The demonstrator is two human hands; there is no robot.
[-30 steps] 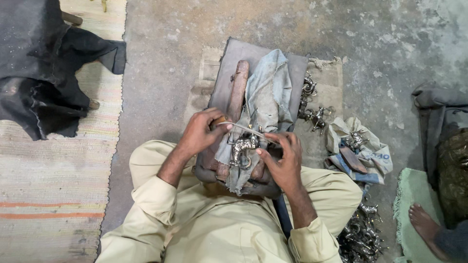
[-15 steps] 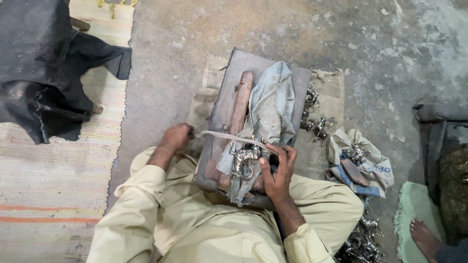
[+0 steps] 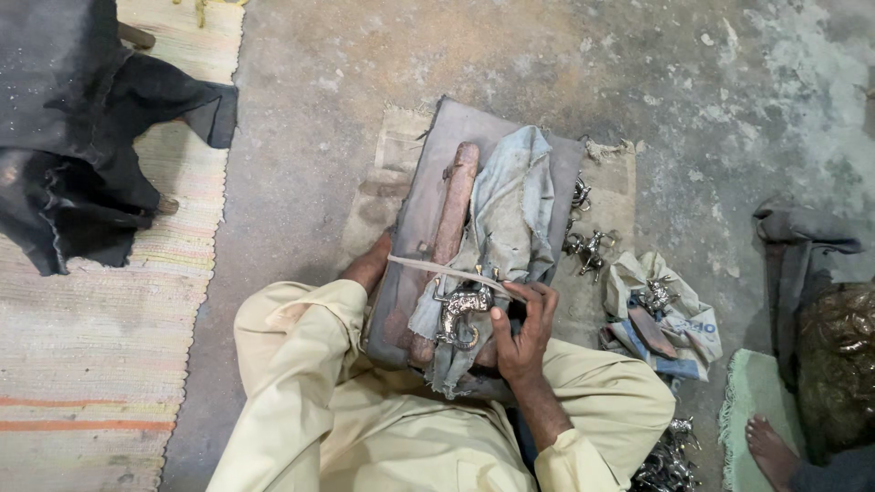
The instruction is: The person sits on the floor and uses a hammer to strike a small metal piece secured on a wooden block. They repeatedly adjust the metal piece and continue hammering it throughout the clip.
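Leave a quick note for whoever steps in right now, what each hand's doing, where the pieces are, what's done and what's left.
Left hand: on the left edge of the grey board, gripping nothing I can make out.
Right hand: steadies the small metal figurine on the grey cloth, beside the wooden rod. A thin pale strip lies across above it.
Done: cannot tell how far this piece is worked.
Left: more metal pieces sit right of the board, others on the crumpled wrapper and by the right knee.
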